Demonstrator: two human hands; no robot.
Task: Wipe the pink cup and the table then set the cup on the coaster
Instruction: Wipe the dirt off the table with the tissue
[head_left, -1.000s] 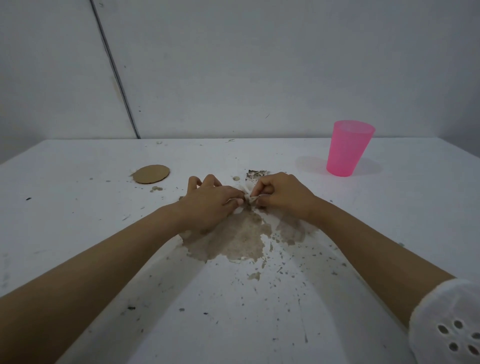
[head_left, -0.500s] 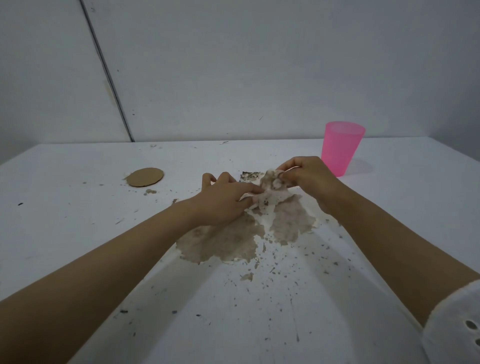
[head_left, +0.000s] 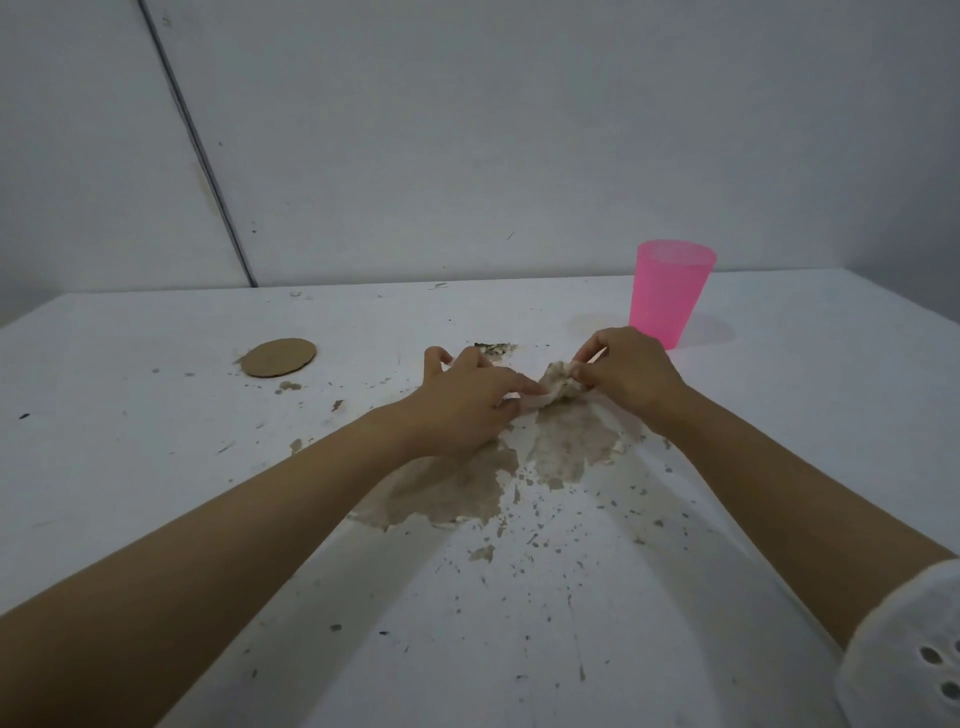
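Note:
A soaked, brown-stained tissue (head_left: 558, 447) lies spread on the white table (head_left: 156, 467) in the middle. My right hand (head_left: 631, 371) pinches its bunched far end (head_left: 558, 384) and holds it lifted off the table. My left hand (head_left: 470, 402) lies on the tissue's left part, thumb and fingers pinching its edge near the bunch. The pink cup (head_left: 670, 291) stands upright just behind my right hand. A round brown cardboard coaster (head_left: 279, 357) lies flat at the far left, with nothing on it.
Brown specks and smears (head_left: 545, 540) are scattered over the table in front of the tissue and near the coaster. A dark crumbly patch (head_left: 496, 349) sits behind my left hand. A grey wall stands at the table's far edge.
My right hand has lifted the tissue's bunched end up and to the right, pulling the sheet away from my left hand. The left hand stays pressed on the tissue.

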